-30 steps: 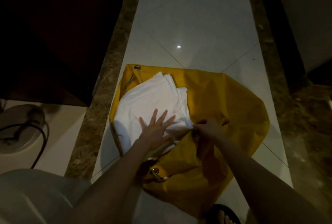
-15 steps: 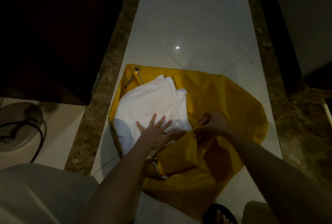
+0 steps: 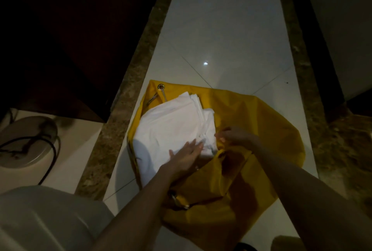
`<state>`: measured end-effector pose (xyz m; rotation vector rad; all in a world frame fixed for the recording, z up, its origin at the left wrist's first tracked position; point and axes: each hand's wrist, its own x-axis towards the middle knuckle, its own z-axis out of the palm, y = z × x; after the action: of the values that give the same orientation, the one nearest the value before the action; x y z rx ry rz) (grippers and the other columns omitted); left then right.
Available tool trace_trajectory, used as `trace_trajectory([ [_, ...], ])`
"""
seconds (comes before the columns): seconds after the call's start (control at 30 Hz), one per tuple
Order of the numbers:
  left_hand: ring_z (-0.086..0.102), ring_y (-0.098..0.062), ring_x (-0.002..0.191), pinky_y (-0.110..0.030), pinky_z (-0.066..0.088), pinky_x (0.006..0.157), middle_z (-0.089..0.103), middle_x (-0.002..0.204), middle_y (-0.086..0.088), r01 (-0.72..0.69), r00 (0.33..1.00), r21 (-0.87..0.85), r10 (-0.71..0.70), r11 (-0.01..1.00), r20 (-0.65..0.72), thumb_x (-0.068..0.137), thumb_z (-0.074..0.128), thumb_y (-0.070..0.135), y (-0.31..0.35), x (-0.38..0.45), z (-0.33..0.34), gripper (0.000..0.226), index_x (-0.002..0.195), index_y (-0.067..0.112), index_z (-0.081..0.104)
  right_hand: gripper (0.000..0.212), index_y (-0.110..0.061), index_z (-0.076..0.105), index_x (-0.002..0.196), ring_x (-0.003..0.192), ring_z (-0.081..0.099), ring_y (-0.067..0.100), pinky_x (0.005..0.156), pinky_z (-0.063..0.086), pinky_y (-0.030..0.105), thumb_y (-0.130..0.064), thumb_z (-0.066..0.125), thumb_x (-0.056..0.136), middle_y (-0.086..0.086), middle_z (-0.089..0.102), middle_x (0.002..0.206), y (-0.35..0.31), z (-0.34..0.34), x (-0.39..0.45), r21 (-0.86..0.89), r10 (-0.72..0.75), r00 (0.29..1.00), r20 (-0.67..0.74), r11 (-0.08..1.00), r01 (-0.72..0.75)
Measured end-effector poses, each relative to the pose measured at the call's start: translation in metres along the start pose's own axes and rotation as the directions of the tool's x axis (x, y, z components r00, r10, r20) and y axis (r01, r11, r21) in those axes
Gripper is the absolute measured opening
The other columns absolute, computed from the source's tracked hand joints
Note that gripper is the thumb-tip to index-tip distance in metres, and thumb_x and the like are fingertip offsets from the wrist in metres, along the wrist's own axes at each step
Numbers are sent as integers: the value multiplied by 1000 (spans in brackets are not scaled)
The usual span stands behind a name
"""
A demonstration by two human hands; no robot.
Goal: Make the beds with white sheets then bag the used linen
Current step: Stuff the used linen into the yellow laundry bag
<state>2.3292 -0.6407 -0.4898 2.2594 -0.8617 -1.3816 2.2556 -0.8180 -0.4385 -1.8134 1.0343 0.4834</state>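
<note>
White linen in the mouth of a yellow bag on the floor, both hands at its near edge.

The yellow bag point(image 3: 251, 130) lies on pale floor tiles point(image 3: 221, 29), the folded white linen point(image 3: 171, 126) in its opening. The left hand point(image 3: 187, 153) presses flat on the linen, fingers straight and together. The right hand point(image 3: 235, 137) pinches the bag's rim just beside the linen's corner.
</note>
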Motion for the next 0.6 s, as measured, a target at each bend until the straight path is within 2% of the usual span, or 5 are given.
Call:
trace_trajectory([
  [0.13,9,-14,149,-49,-9,118,15,161,7,-10,996,-228,-10,973,-88,101,11,53,0,15,-6,57,153,31,20,52,4,53,129,124,51,32,96,42,35,-32,62,93,21,51,136,4,17,15,-309,106,994,-19,945,-107],
  [0.23,20,-14,147,-48,1,120,26,158,5,-27,994,-369,-15,929,-110,85,11,79,-5,28,-4,84,151,31,31,59,2,52,130,127,48,31,100,39,34,-38,65,89,18,49,139,17,23,21,-334,134,989,-61,931,-147],
  [0.37,15,-23,148,-51,-11,117,27,158,5,10,999,-307,-24,952,-42,96,7,64,0,28,7,63,148,40,33,36,4,67,76,86,62,30,69,40,29,-31,71,85,22,65,85,33,25,23,-48,51,985,-163,997,-60],
  [0.43,13,-25,148,-53,-14,116,26,159,2,62,997,-302,-71,951,-19,92,0,67,9,22,7,70,146,41,36,43,-8,51,53,55,47,16,50,29,25,-28,69,87,9,47,57,23,22,16,55,8,979,-205,999,4],
  [0.6,18,-28,147,-56,-5,117,25,159,-2,148,989,-429,-136,891,60,58,0,97,18,22,-4,113,149,37,31,40,11,67,93,72,50,16,62,36,26,-29,68,88,10,56,78,-14,-6,-16,287,-145,974,-173,939,191],
])
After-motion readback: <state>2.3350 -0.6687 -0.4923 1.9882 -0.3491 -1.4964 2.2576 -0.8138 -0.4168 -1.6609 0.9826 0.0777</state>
